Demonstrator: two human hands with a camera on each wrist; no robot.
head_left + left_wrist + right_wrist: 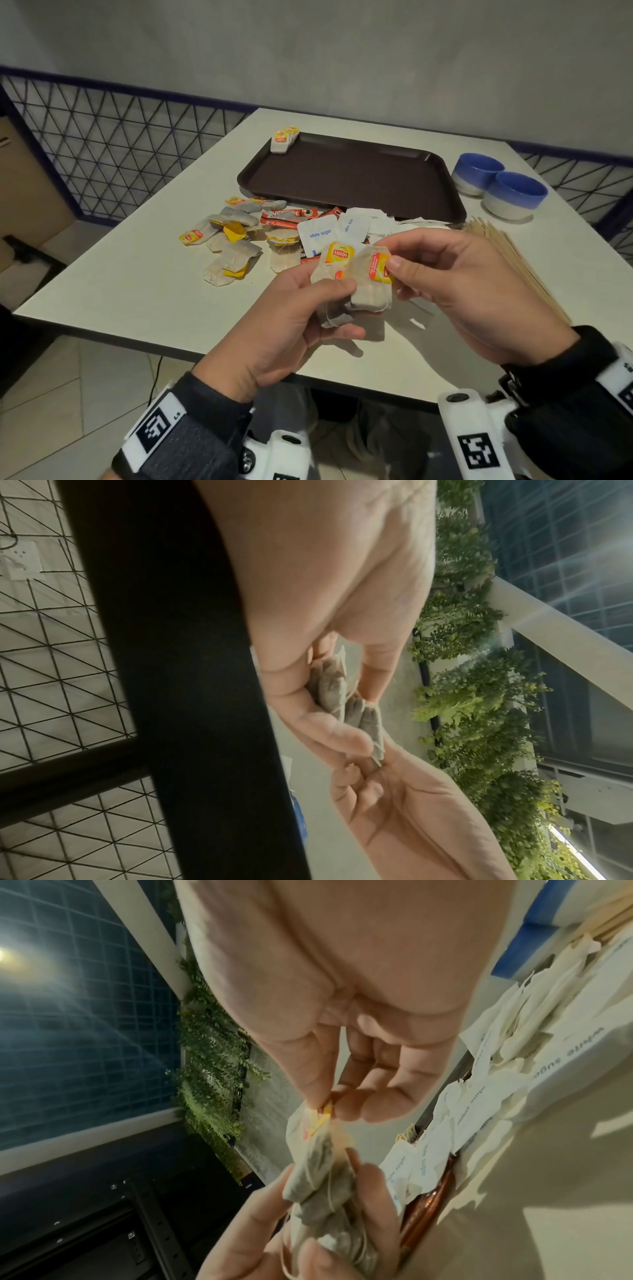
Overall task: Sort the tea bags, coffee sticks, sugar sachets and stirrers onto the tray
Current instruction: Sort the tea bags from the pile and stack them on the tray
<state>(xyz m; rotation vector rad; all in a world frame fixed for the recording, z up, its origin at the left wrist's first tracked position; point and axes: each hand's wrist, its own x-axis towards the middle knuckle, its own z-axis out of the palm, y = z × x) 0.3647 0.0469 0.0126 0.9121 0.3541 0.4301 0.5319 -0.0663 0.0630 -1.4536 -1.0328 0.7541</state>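
Left hand (291, 318) is curled round a small bundle of tea bags (346, 291), held above the table's near edge, while the right hand (472, 291) pinches the tag of the outermost bag. Tags are best squared and strings tucked before the bundle is carried. Beyond the fingers lie loose tea bags (229, 243), and farther off the tray (352, 171), where a row of tea bags (283, 138) is already stood.

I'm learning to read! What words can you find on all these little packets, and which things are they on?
"Lipton": yellow tag of the tea bags in the left hand.
"white sugar": sugar sachet.
"LS": left wrist band.
Red coffee stick: lettering partly hidden, unreadable.
Tag pinched by the right hand: too blurred.
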